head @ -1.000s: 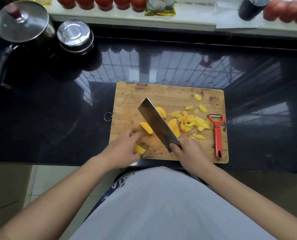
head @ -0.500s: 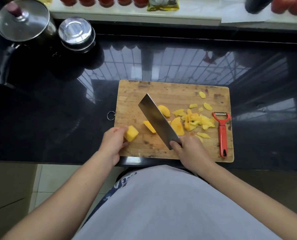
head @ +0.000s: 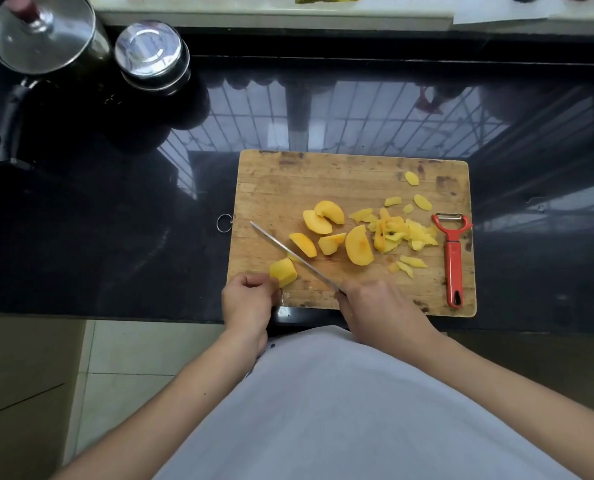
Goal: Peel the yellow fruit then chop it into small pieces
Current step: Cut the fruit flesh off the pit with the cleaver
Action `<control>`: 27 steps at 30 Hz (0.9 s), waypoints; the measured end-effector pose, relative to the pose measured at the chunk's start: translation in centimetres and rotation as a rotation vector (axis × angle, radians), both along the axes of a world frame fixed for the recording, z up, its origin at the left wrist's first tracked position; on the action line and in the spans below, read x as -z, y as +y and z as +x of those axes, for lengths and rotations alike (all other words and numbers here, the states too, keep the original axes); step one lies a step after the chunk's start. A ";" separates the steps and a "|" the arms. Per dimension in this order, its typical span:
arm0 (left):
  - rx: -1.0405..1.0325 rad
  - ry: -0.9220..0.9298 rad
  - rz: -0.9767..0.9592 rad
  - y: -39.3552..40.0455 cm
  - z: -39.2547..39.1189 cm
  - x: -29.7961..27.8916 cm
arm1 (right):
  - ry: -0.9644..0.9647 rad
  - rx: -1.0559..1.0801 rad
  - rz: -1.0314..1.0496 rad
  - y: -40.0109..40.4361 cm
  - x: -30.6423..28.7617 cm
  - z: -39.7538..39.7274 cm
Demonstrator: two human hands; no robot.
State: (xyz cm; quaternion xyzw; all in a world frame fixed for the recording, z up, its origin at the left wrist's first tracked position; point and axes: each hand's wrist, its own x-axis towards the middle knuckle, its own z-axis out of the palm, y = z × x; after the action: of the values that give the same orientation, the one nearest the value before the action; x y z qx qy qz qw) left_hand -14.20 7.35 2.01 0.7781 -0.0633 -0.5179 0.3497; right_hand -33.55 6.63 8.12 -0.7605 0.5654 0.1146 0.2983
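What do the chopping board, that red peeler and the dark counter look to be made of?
Chopping board: wood, unvarnished and worn, with visible grain, strips and dark stains. Red peeler: probably plastic handle, matte, with a small shiny metal blade at the top. Counter: likely polished black stone, glossy enough to mirror a window grille.

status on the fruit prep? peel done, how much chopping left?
Peeling looks done: pale yellow peel strips lie heaped beside the idle red-handled peeler. Chopping is under way: the right hand holds the steel cleaver against a yellow fruit chunk pinched by the left hand. Left: five large orange-yellow wedges on the wooden cutting board need dicing.
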 end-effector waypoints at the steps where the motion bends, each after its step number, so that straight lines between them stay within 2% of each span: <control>1: 0.005 -0.007 -0.006 0.0 -0.1 0.0 | 0.027 -0.042 -0.014 0.1 -0.1 0.0; 7: 0.023 -0.016 -0.032 -0.3 -0.2 0.1 | 0.123 -0.110 0.009 0.0 0.1 0.4; 11: 0.137 -0.050 -0.047 -0.5 -0.2 0.4 | 0.104 -0.102 0.001 -0.1 0.2 0.4; 15: 0.161 -0.070 -0.048 -0.7 -0.1 0.5 | 0.092 -0.110 0.004 -0.2 0.1 0.3; 21: 0.328 -0.266 -0.062 -0.4 -0.1 1.0 | 0.072 -0.090 0.028 -0.4 -0.1 0.0; 27: 0.309 -0.267 -0.075 -0.3 -0.2 1.4 | 0.014 -0.017 0.080 -0.5 -0.1 0.0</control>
State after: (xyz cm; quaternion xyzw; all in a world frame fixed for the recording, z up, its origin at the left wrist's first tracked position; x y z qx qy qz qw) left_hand -14.36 7.02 0.63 0.8075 -0.2467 -0.4549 0.2833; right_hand -33.60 6.16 8.17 -0.7519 0.5560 0.1448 0.3234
